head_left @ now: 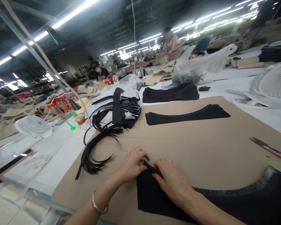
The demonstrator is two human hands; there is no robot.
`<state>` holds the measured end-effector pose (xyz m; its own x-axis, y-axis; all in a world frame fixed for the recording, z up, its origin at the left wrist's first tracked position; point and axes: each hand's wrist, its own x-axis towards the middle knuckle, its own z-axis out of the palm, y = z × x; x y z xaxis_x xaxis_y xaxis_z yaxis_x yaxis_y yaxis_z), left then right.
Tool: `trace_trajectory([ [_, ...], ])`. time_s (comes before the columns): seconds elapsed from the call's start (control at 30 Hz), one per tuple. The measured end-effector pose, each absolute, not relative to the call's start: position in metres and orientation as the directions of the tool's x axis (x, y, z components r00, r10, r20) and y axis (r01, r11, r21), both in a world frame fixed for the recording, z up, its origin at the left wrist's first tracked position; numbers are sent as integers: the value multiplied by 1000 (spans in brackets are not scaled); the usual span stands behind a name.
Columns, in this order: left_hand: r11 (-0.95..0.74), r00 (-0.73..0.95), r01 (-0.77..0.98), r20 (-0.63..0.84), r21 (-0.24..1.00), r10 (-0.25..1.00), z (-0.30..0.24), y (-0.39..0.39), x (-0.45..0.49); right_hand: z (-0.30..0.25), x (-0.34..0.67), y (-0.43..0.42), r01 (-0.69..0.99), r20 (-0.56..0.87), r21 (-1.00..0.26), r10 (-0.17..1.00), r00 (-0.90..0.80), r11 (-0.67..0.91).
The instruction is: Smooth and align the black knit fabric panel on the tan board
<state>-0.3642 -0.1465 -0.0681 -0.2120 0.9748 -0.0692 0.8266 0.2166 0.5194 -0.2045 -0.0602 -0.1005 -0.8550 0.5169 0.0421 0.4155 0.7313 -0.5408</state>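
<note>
A large black fabric piece [152,195] with a curved upper edge lies before me on brown paper [201,143]. My left hand [134,162] pinches the upper left corner of this piece between thumb and fingers. Close beside it, my right hand [168,175] grips the same upper edge, where a narrow strip appears folded over. Along the curve to the right, the edge looks greyish and shiny. To the left of my hands lies a bundle of thin black strips [91,156]. Another curved black piece [187,115] rests farther back on the paper.
Pink-handled scissors [269,148] lie at the right. Behind are stacked black pieces [170,93], a plastic bag [201,65] and a striped fabric pile [128,109]. White fans stand at left [34,125] and right [271,82]. Green-tipped bottles [75,128] stand at left. People work farther back.
</note>
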Motion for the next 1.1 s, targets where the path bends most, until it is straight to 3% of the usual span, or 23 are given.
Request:
trace_trajectory([
  [0.1, 140, -191, 851, 49, 507, 980, -75, -160, -355, -103, -204, -64, 400, 49, -569, 515, -855, 718],
  [0.23, -44, -5, 947, 153, 318, 988, -91, -180, -343, -106, -204, -66, 386, 32, -574, 491, -871, 722],
  [0.33, -66, 29, 971, 158, 230, 987, -102, -189, -340, -109, -203, -66, 361, 43, -590, 474, -879, 722],
  [0.77, -63, 32, 989, 225, 133, 974, -108, -197, -335, -123, -200, -73, 311, 156, -579, 478, -865, 753],
  [0.97, -70, 31, 990, 294, 123, 955, -105, -197, -332, -113, -207, -65, 377, 99, -586, 525, -845, 717],
  [1.1, -46, 6, 988, 263, 145, 965, -107, -198, -332, -112, -208, -65, 376, 94, -598, 527, -844, 708],
])
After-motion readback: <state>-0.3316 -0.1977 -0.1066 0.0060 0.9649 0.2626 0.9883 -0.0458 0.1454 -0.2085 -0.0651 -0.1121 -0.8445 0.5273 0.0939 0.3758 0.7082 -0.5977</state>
